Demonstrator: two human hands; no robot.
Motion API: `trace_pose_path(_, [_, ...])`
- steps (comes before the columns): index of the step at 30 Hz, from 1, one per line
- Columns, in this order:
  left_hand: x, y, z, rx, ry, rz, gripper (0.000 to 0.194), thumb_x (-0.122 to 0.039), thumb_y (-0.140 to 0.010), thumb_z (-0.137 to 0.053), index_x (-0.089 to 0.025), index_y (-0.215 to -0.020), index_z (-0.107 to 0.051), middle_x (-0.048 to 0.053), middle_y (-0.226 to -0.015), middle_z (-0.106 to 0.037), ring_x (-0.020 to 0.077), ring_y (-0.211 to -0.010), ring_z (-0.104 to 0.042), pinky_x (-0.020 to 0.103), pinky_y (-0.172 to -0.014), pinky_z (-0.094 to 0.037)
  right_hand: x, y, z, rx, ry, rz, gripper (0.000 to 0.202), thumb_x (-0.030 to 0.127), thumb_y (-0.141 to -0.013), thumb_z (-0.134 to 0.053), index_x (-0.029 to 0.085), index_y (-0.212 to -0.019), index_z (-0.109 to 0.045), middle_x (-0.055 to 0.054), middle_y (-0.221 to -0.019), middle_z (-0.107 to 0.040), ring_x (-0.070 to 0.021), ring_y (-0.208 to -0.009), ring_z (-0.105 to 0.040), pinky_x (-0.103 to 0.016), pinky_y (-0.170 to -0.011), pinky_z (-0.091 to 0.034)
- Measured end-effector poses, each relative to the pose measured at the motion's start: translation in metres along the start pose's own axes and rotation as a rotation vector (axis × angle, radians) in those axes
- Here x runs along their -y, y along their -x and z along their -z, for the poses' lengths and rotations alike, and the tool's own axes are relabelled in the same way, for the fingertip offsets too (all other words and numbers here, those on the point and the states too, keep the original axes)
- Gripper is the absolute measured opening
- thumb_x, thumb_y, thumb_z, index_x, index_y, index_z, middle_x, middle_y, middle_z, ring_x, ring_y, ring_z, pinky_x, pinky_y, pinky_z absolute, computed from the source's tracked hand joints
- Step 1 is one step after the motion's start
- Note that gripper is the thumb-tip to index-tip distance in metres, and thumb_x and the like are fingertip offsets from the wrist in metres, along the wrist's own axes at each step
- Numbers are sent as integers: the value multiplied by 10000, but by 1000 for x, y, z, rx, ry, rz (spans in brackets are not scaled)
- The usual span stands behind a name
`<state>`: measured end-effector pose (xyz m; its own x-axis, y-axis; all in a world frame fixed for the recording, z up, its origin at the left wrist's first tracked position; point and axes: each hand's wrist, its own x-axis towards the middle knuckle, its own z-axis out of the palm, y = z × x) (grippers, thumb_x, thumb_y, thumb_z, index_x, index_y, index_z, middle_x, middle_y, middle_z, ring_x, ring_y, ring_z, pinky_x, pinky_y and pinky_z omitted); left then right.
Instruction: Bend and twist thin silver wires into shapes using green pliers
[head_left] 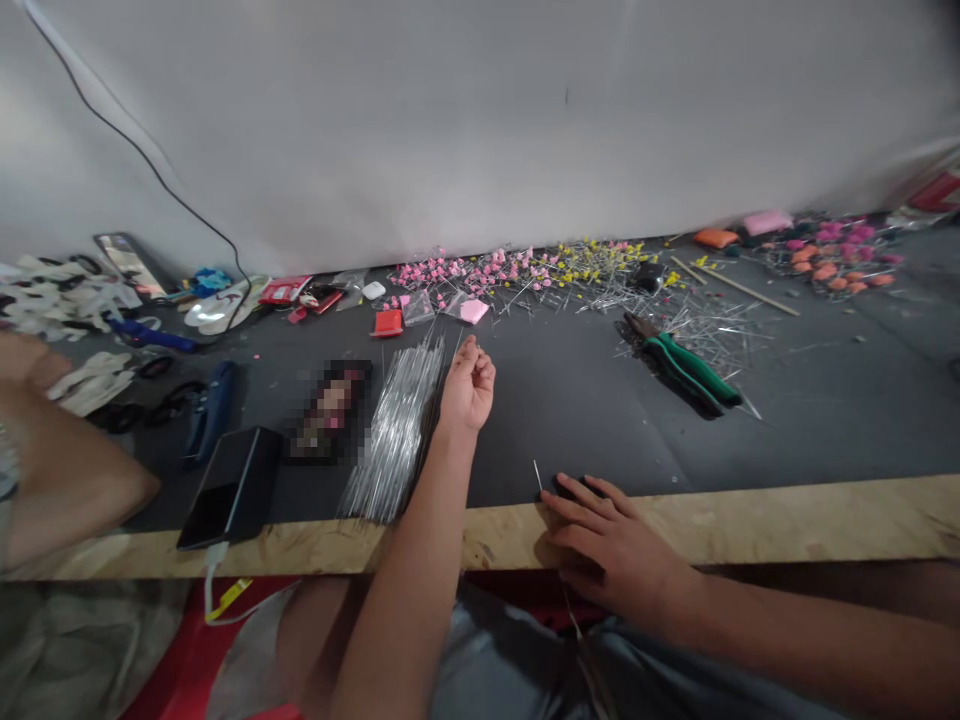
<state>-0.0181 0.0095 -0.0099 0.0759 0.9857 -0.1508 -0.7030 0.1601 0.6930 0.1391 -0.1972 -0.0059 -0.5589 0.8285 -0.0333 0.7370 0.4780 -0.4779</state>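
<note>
My left hand [469,385] is closed above the dark tabletop, fingertips pinched together; whatever it holds is too small to make out. Just to its left lies a bundle of silver wires [397,430]. Close to the table's wooden front edge [787,518], my right hand [611,545] is palm down with its fingers spread. A thin wire [537,474] shows at its fingertips, and a wire also hangs below that hand. Pink clay [473,311] and a red clay packet [387,322] lie beyond my left hand.
Green-handled pliers [690,370] lie at right beside loose short wires. Pink-tipped [480,272] and yellow-tipped wires [600,262] line the wall. A boxy device [232,485], a blue stapler [210,412] and another person's arm [67,470] are at left.
</note>
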Motion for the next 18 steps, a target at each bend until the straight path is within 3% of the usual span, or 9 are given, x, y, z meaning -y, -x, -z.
trace_pose_path(5, [1,1,1,-3,122,62,109,-108,-830,-496,-143,-802,-595,-14,-676,-512,19,-596,-493,115,-573,-453,3,6,-6,-78,-14,33,186,266,-833,-493,317,-944,-633,47,-1291,-519,-243,-1287,-338,-491,-1031,-263])
trace_pose_path(10, [2,2,0,-60,201,150,129,-31,-805,-498,-117,-776,-590,-9,-701,-575,26,-682,-583,105,-691,-497,6,9,-7,-154,-53,56,149,308,-835,-516,301,-914,-642,21,-1248,-559,-241,-1256,-388,-502,-1032,-266])
trace_pose_path(14, [4,4,-2,-54,170,150,128,10,-762,-526,-105,-754,-582,8,-725,-609,73,-797,-631,134,-777,-499,7,6,1,-283,-194,99,134,255,-834,-528,243,-924,-626,-31,-1125,-637,-205,-1152,-503,-409,-969,-389])
trace_pose_path(16, [5,5,-3,-38,154,147,130,17,-754,-534,-105,-760,-579,7,-715,-613,82,-799,-640,141,-787,-499,2,-2,13,-343,-315,46,144,243,-837,-519,235,-945,-615,-41,-1017,-675,-185,-1042,-574,-351,-892,-453])
trace_pose_path(18, [6,5,-3,-17,140,148,139,21,-753,-532,-107,-783,-577,11,-738,-625,86,-809,-645,145,-794,-498,-8,-16,29,-443,-456,-174,138,279,-838,-511,235,-912,-619,-41,-891,-690,-163,-844,-636,-301,-756,-506])
